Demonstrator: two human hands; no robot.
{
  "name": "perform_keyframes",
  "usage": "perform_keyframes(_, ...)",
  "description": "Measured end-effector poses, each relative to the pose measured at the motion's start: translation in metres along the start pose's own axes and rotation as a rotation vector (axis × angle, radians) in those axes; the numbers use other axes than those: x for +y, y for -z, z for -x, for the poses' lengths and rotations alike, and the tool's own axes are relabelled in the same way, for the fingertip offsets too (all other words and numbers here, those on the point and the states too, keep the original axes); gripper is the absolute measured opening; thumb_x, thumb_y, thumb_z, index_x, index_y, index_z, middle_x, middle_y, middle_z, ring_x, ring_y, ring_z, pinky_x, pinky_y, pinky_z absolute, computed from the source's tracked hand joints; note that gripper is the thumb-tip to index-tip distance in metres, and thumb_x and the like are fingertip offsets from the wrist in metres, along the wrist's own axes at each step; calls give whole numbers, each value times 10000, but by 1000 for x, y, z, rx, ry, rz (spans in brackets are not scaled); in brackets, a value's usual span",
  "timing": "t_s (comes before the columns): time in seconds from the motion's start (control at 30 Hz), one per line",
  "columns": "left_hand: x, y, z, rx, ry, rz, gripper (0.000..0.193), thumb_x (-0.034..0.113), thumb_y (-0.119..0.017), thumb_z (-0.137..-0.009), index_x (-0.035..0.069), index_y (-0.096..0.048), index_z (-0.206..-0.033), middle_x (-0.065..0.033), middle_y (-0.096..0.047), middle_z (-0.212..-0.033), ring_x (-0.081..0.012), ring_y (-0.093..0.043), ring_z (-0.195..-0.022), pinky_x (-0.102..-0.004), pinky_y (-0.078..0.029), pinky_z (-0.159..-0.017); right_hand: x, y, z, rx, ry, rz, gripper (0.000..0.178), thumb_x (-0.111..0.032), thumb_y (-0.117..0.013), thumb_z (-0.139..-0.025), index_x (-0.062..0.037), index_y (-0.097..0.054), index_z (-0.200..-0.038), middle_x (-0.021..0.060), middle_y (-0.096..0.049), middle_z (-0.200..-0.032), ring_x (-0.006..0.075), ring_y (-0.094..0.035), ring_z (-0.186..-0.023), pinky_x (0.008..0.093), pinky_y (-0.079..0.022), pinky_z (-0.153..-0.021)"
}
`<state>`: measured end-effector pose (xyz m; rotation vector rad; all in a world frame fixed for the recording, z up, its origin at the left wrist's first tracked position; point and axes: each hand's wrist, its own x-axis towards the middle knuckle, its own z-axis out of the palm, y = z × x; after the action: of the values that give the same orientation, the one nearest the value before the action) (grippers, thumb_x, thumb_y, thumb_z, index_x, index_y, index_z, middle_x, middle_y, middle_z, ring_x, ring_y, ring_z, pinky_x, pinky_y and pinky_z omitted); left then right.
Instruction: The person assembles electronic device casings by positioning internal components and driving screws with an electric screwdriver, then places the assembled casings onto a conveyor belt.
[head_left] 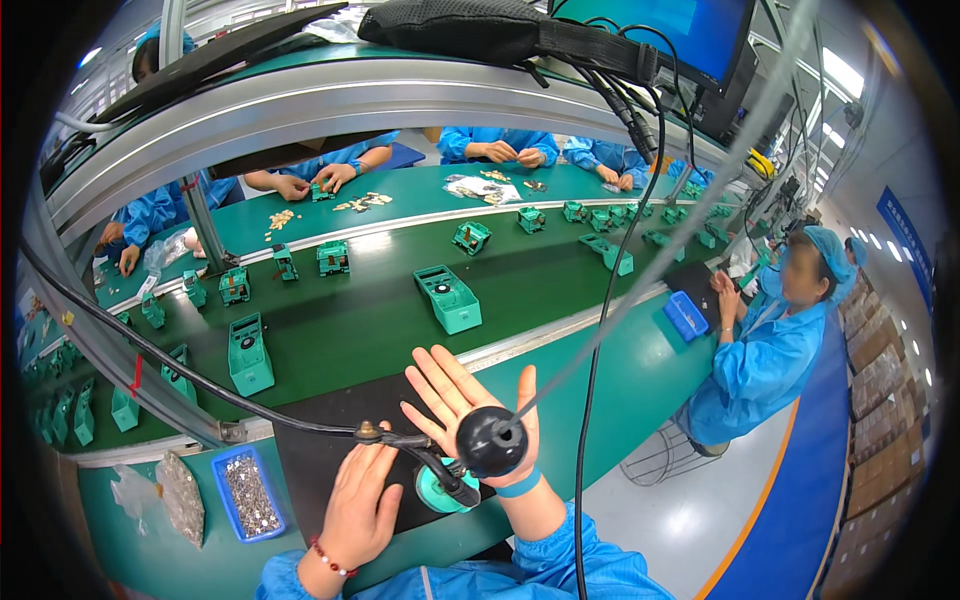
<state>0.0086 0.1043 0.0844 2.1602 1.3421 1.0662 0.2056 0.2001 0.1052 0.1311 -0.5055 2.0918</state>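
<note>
My left hand point(360, 508) lies flat over the black mat point(305, 440), back up, its fingers straight and together, holding nothing. My right hand point(447, 398) is turned palm up with its fingers spread. In front of that palm hangs a black ball point(492, 441) on a grey cord; whether the two touch I cannot tell. Between my hands, a black tool point(455, 484) on a thick cable with a brass-coloured fitting point(370, 431) hangs over a round green part point(432, 492), which it partly hides.
Beyond the mat runs a dark green conveyor point(370, 320) with green housings point(447, 298) and small green assemblies point(333, 257). At left are a blue tray of small metal parts point(249, 492) and a plastic bag point(180, 500). A co-worker point(770, 345) sits at right; others work across the conveyor.
</note>
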Motion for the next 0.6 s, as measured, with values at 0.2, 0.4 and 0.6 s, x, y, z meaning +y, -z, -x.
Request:
perform_keyframes(0.2, -40, -25, -50, 133, -163, -210, 636, 152, -635, -904, 3, -424, -1484, -245, -377, -1550, -385, -348, -1455, -538, -251, -1188, 19, 29, -14, 58, -100, 61, 925, -726, -187, -984, -30, -143, -1592, 129, -176, -1660, 261, -165, -1534, 421, -137, -1252)
perform_keyframes(0.4, -41, -57, -76, 43, -168, -250, 695, 367, -512, -956, 19, -341, -1533, -206, -297, -1605, -346, -277, -1495, -505, -144, -1225, 28, 41, -42, 240, -180, 153, 954, -762, -267, -959, -37, -215, -1578, 152, -297, -1617, 289, -297, -1486, 432, -235, -1212)
perform_keyframes(0.6, -28, -54, -120, -21, 313, -372, 634, 338, -448, -986, 38, -341, -1535, -222, -306, -1590, -364, -298, -1474, -521, -252, -1166, 64, 77, -54, 204, 105, 34, 711, -574, -337, -1052, -68, -309, -1551, 94, -387, -1563, 250, -412, -1408, 385, -333, -1164)
